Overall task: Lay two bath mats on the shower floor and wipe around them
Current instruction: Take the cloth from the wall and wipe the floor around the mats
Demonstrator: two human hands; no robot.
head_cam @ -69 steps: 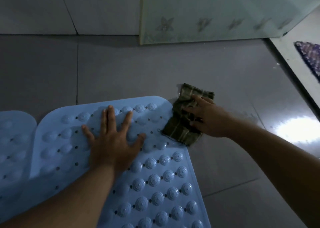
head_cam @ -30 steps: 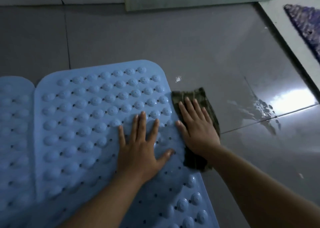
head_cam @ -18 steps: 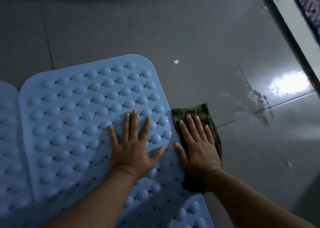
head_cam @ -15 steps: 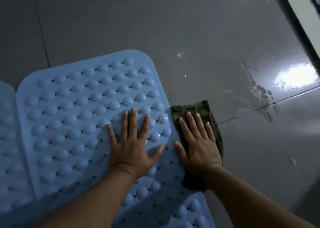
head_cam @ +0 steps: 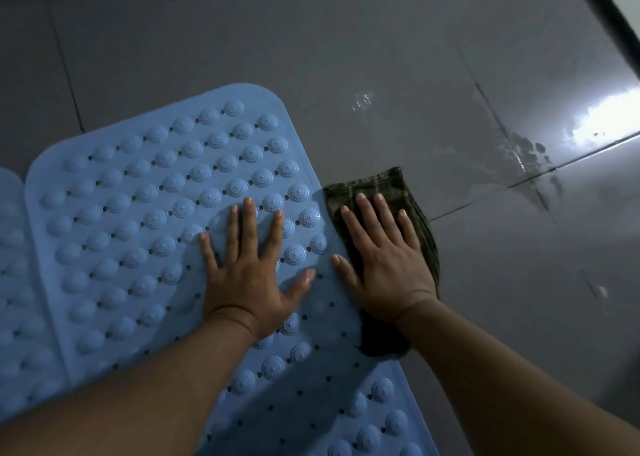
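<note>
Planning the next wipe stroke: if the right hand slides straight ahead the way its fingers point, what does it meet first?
Nothing solid, it seems: past the cloth under the right hand lies bare wet floor tile, with a small bubbly water spot ahead.

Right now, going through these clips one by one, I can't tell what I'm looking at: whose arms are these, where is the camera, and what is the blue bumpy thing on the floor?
There is no machine here. A person wears a wide-angle camera on the head, so the one view looks forward and down at their own two bare arms.

The left hand lies flat, fingers spread, pressing on a blue bath mat covered in round bumps and small holes. A second blue mat shows at the far left edge, right beside the first.

The right hand lies flat on a dark green cloth, which sits on the grey tiled floor against the mat's right edge. Neither hand grips anything; both simply press down.

The floor to the right looks wet, with water streaks near a bright reflection.
</note>
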